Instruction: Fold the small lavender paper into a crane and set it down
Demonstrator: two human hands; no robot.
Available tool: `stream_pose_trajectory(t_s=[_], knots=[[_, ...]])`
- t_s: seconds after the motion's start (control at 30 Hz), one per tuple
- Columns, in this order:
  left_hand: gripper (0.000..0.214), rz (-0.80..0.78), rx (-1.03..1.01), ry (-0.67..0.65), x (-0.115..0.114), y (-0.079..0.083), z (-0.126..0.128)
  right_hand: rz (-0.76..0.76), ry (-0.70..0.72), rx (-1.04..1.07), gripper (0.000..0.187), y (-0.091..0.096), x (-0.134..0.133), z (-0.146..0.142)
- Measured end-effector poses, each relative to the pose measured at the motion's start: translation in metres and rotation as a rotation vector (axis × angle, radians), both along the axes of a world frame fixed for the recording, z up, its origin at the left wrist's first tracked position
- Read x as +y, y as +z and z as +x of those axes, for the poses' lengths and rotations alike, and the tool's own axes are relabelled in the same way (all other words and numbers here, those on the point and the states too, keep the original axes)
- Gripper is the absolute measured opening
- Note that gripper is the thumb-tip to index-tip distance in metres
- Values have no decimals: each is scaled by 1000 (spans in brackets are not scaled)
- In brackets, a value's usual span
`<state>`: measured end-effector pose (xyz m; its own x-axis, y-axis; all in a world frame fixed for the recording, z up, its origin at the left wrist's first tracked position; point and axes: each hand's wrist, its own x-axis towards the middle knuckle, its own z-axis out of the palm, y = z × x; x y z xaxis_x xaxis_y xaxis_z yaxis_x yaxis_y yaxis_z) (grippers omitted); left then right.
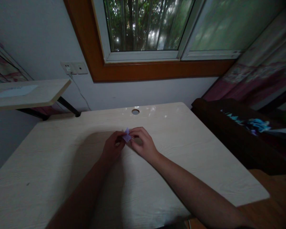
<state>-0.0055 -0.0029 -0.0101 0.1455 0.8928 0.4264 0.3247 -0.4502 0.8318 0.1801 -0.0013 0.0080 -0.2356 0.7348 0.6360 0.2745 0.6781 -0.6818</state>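
A small folded piece of pale purple paper (127,135) is held just above the light wooden table (62,165), near its middle. My left hand (113,147) pinches the paper's left side with curled fingers. My right hand (143,143) pinches its right side, thumb and fingertips pressed together on it. Both forearms reach in from the bottom edge. The shape of the fold is too small to make out.
A round cable hole (135,111) sits near the table's far edge. A smaller side table (28,93) stands at the left by a wall socket (73,67). A dark wooden bed frame (240,133) runs along the right. A window (147,28) is ahead.
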Motion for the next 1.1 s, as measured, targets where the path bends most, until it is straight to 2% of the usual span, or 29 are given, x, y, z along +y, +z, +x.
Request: stream_pose_trajectory(t_s=[0.33, 0.67, 1.1], knots=[[26, 29, 62, 9, -1, 2, 0, -88, 59, 35, 18, -4, 2, -2], [20, 61, 32, -12, -2, 6, 1, -99, 58, 74, 16, -2, 3, 1], [19, 109, 116, -16, -3, 8, 0, -145, 74, 76, 21, -4, 3, 2]])
